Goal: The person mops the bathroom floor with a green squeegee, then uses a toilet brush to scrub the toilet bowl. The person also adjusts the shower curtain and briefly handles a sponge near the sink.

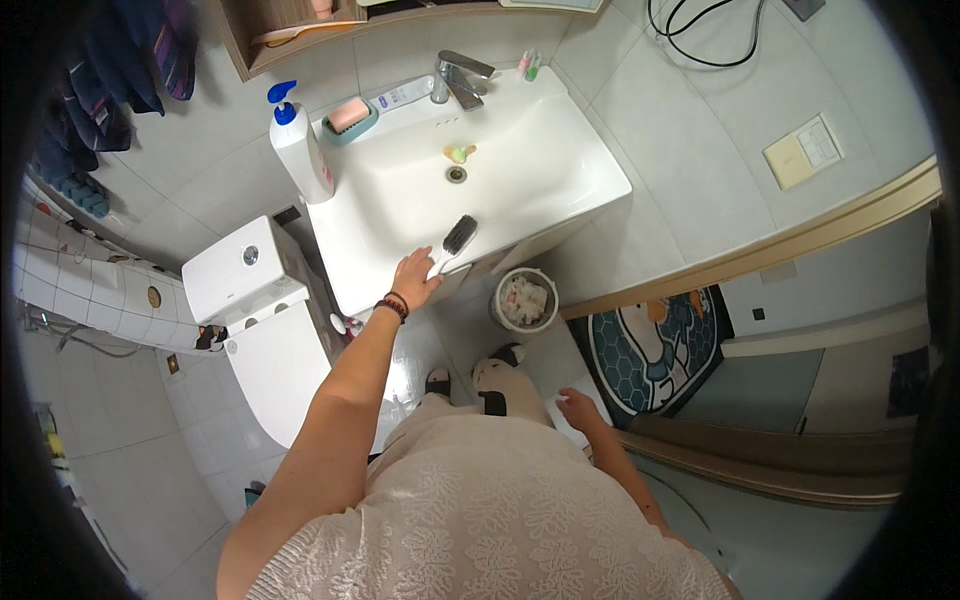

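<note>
A white-handled brush (459,234) with dark bristles lies across the front rim of the white washbasin (390,202), its bristles facing up. My left hand (415,279), with beaded bracelets at the wrist, reaches to the handle's end. That end sits in the gap between thumb and forefinger, and the fingers are stretched out rather than wrapped around it. Down by my right side hangs my right hand (580,411), holding nothing, its fingers loosely bent. A small green and yellowish piece (458,154) lies in the bowl beside the drain (456,175).
A pump bottle (300,154), a soap dish (349,135) with pink soap and a chrome faucet (457,79) stand along the basin. The toilet (274,360) is at left. Below the basin's front is a bin (525,300) with crumpled waste. A patterned mat (652,352) lies by the doorway.
</note>
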A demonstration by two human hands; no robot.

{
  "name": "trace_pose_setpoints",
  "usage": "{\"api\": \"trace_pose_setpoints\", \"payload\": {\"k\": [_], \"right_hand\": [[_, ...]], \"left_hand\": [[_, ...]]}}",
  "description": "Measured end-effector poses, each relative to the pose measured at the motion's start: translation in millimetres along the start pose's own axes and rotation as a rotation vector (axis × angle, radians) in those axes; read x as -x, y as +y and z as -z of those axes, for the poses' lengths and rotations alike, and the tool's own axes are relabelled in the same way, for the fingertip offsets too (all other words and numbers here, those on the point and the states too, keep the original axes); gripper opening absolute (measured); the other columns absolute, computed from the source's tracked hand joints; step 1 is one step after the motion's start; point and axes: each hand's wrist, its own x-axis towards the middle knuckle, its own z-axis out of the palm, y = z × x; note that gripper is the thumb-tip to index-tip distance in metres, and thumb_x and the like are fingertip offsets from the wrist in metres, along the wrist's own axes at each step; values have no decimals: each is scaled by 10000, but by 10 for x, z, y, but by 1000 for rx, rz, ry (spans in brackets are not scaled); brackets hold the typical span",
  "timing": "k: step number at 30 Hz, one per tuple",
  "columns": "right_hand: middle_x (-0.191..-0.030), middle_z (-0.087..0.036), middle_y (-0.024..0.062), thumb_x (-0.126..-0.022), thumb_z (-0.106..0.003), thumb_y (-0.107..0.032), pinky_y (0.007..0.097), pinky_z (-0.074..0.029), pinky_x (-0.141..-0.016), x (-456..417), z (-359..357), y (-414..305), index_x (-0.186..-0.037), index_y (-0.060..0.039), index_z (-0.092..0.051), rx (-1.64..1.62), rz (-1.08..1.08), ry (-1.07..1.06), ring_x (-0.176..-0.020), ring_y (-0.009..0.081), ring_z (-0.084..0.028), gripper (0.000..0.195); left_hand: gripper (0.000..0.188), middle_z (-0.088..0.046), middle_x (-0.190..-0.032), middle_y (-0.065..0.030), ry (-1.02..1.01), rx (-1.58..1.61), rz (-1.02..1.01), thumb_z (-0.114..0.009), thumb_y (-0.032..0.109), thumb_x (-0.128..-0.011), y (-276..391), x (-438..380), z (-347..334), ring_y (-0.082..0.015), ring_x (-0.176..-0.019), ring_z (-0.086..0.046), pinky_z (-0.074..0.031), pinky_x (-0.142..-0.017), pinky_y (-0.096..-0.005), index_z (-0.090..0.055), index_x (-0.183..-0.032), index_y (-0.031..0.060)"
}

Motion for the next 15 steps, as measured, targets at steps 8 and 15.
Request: {"api": "trace_pose_setpoints", "payload": {"k": [8,15], "right_hand": [[-831,-618,108,-834,-579,-231,313,-464,-601,-194,206,141,-1145,-63,-544,-13,3,-88,-661,174,-562,355],[-902,-618,140,-840,-569,-235,322,-471,-647,-444,502,627,-1173,-59,-525,-63,-40,-111,-742,214,-587,379]], "left_hand": [[388,-374,-1331,-159,53,18,43,-546,327,-803,31,-7,-69,-298,-1259,-300,-213,-1036,-416,-505,-1024,10],[375,-501,-1190,-165,189,22,44,-603,314,-736,82,-111,-108,-326,-1062,-473,-349,-914,-410,-532,-933,3]]}}
